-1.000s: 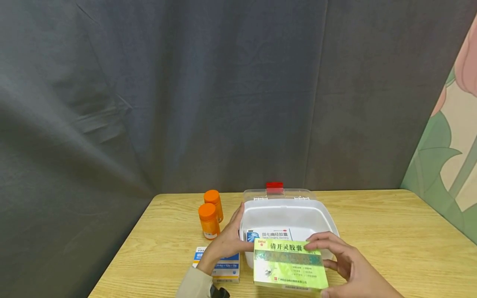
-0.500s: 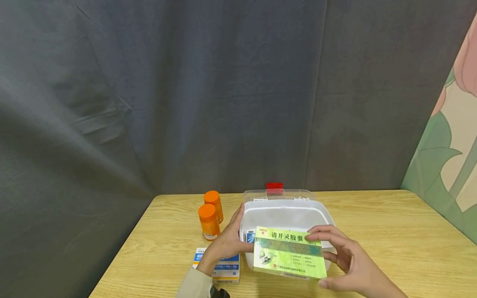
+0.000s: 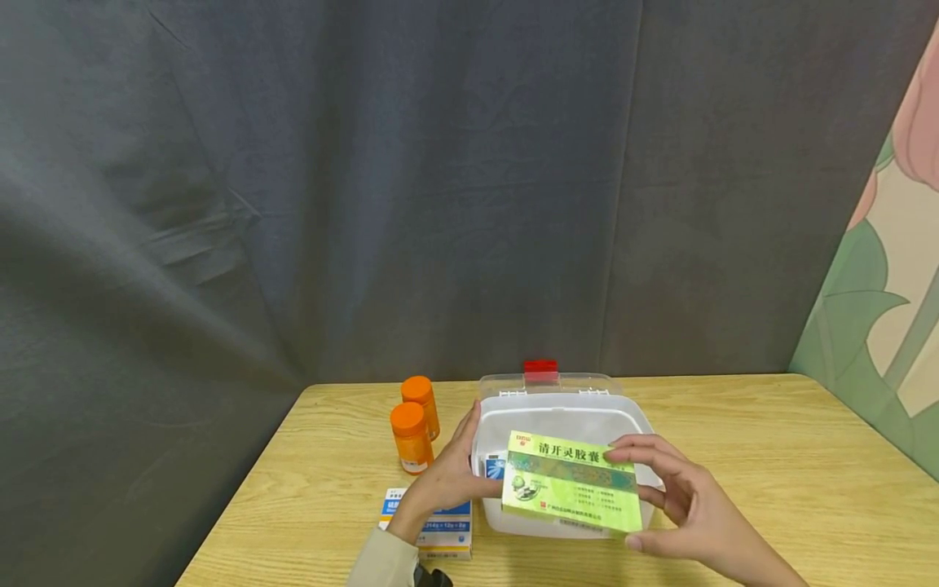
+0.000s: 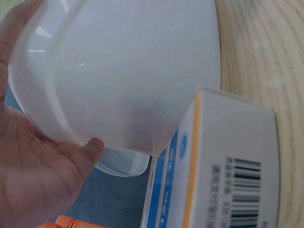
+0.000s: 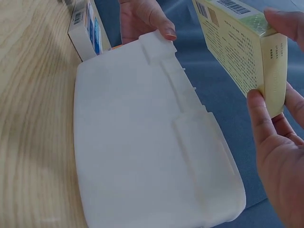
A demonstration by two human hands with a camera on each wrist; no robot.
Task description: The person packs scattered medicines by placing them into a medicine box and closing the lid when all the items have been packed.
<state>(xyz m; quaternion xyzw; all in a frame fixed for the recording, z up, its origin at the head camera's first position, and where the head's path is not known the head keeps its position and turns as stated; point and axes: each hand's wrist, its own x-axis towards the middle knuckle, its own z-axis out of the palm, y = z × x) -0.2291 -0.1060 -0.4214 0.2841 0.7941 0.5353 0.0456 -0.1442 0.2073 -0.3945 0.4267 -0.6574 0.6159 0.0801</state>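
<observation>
- We see the right hand (image 3: 685, 509) pinching the green box (image 3: 570, 489) at its right end, with a thumb below and fingers along the upper edge.
- The green box reaches leftward from that hand, tilted, its printed front turned up; in the right wrist view we find it raised clear of the tub's rim.
- We see the left hand (image 3: 451, 469) gripping the left end of the tub (image 5: 147, 137), its thumb over the near part of the rim and its fingers along the outer side.
- Inside the tub, just right of the left hand, we make out the corner of an inner box (image 3: 495, 469), mostly hidden behind the green box.
- Beyond both hands, at the tub's far rim, we see the clear lid (image 3: 506, 381) with a red clasp (image 3: 541, 370).
- To the left of the left hand stand a front bottle (image 3: 412, 444) and a rear bottle (image 3: 420, 391), both orange-capped.
- Beneath the left wrist we see a blue-and-white carton (image 3: 447, 538) on the table (image 3: 770, 456), partly covered by the forearm.
</observation>
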